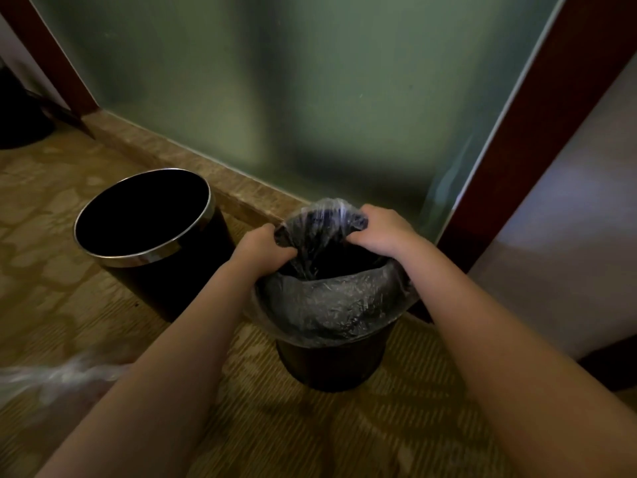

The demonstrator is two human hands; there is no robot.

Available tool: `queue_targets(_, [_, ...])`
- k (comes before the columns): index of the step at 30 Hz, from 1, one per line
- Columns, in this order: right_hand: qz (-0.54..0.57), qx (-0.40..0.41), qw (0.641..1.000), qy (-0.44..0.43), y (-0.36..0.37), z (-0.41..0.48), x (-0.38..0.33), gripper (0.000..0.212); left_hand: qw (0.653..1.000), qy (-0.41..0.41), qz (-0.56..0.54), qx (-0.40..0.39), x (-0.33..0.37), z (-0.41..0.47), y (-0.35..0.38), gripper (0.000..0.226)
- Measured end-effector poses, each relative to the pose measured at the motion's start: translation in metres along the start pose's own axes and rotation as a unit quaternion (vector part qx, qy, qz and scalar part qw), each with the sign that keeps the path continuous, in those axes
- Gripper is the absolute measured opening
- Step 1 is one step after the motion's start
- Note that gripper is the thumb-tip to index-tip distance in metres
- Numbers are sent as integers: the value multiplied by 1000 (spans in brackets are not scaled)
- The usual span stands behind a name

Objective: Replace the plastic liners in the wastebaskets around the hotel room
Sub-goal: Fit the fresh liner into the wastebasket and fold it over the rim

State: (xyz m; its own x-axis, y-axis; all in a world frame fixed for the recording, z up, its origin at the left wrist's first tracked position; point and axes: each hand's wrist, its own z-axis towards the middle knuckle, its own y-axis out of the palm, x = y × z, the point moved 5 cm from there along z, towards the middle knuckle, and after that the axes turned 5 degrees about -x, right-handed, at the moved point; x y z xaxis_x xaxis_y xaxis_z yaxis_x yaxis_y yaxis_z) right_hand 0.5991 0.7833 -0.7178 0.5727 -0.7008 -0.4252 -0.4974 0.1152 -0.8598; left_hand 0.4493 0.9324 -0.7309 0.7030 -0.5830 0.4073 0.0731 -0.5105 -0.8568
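2 wastebaskets stand on the carpet [310, 426] in front of a frosted glass panel [293, 98]. The bare wastebasket [148, 236], on the left with a shiny metal rim, has no bag in it. The near wastebasket [331, 363], to its right, is dark and has a thin clear liner [324, 305] sitting in its mouth. The liner's near edge is folded down over the rim, while its far edge is gathered up above the rim. The left hand [265, 246] and right hand [382, 232] each have their fingers curled into that far edge, pinching bunched film at 2 points a little apart. The film looks very light, soft and crinkly. It probably stretches or tears if pulled hard from 1 spot, and it is likely slippery between bare fingers. The best hold seems to be along the open hem, with a fold of plastic gathered under each thumb, so the edge can be drawn out and down over the far rim. A blurred heap of loose plastic [51, 377] lies on the carpet at the lower left; what it is cannot be told for sure.
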Motion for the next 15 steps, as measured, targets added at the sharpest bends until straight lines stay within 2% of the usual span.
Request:
queue_targets(10, [34,-11,997,67,9,-36,29,54,998,-46,41,1,-13,-20,4,47])
queue_targets(15, [40,1,996,75,12,-63,28,67,998,-53,32,3,-13,-44,12,57])
